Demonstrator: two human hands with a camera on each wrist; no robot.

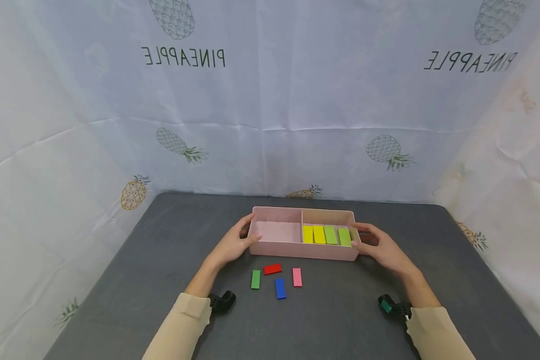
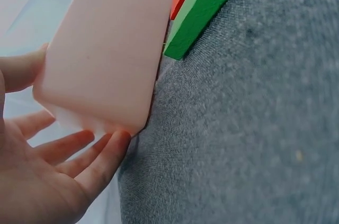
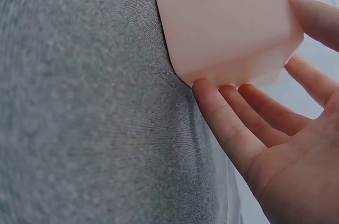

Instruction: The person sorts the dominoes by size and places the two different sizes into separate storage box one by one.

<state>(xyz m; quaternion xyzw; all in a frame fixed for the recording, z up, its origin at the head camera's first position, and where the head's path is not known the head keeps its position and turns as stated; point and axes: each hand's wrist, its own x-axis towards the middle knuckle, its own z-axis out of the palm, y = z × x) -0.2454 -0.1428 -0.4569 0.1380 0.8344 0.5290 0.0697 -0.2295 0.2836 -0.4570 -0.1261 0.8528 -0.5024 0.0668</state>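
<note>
A pink two-compartment box (image 1: 279, 249) stands on the dark table. My left hand (image 1: 235, 242) holds its left end, and in the left wrist view the thumb lies at the rim with the fingertips against the end wall (image 2: 100, 121). At the opposite end my right hand (image 1: 384, 248) grips the box the same way, fingertips touching the end wall (image 3: 238, 68). Inside the right compartment sit two yellow blocks (image 1: 319, 234) and two light green blocks (image 1: 330, 235), side by side. The left compartment (image 1: 276, 231) shows only its bare floor.
In front of the box lie a green block (image 1: 255, 279), a red block (image 1: 272, 269), a blue block (image 1: 280, 289) and a pink block (image 1: 297, 277). A white pineapple-print cloth (image 1: 270, 100) hangs behind the table (image 1: 333, 320) and along both sides.
</note>
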